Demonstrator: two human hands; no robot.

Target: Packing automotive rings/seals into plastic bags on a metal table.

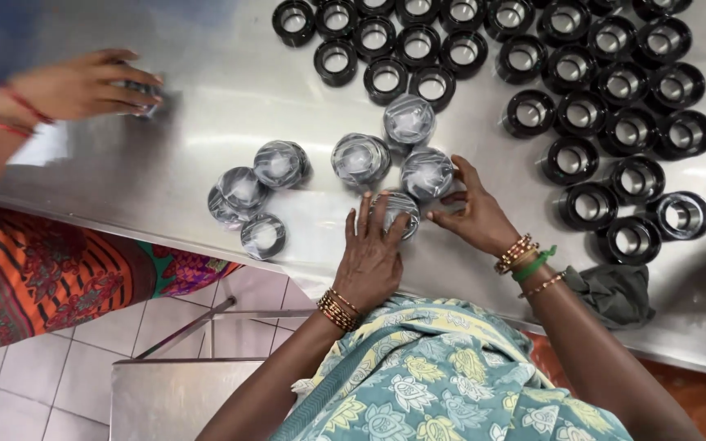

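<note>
Across the frame a steel table [165, 163] is spread, black rings [582, 82] massed upper right, and at lower centre a wrapped ring [398, 208] is clasped between the curled left hand [373, 257] and right hand [471, 212].

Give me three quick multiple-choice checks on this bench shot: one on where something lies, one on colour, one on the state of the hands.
1. Where does the green cloth lie?
A. at the table's near edge, by the right forearm
B. among the wrapped rings
C. on the floor

2. What colour are the unwrapped rings?
A. white
B. black
C. red

3. What are the left hand and right hand doing?
A. resting empty in the lap
B. both on one wrapped ring
C. lifting the cloth

Key: 1 A, it sits beside the right arm at the edge. 2 B, the bare rings are all black. 3 B, fingers of both hands close around the ring.
</note>
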